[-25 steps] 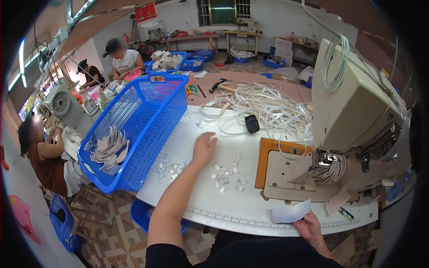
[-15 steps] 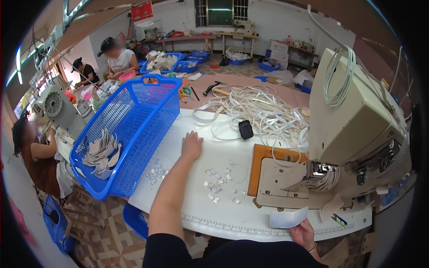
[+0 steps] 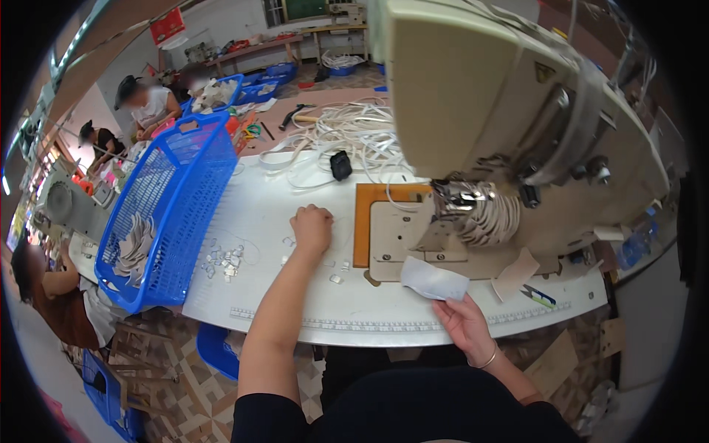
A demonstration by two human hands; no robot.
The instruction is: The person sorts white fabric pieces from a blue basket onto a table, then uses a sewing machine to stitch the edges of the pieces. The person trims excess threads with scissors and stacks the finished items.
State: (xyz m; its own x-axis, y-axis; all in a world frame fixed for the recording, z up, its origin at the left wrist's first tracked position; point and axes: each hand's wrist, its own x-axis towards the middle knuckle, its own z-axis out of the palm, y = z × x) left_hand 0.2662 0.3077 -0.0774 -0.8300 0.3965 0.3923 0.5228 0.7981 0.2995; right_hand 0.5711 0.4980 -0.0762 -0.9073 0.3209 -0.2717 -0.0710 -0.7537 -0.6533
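Observation:
My left hand [image 3: 312,230] is on the white table with its fingers curled in. Whatever those fingers hold, if anything, is hidden. A few small metallic or clear pieces [image 3: 336,279] lie beside its wrist, and a heap of similar pieces [image 3: 224,260] is to the left of my forearm. My right hand [image 3: 461,323] pinches the lower edge of a pale, curved flat piece [image 3: 434,279], which is in front of the sewing machine's base plate [image 3: 399,229]. A tan flat piece [image 3: 515,275] and thread snips [image 3: 538,296] lie to its right.
The large sewing machine [image 3: 473,88] rises at the right. A blue basket [image 3: 185,214] holding stacked pale pieces [image 3: 134,247] stands at the left. Tangled white strips [image 3: 347,129], a small black object [image 3: 340,166] and a hammer [image 3: 295,116] lie farther back. Several people work at the left.
The view has swung right. My left hand has shifted right across the table, its fingers going from spread to curled. My right hand has brought the pale piece closer to the machine's plate.

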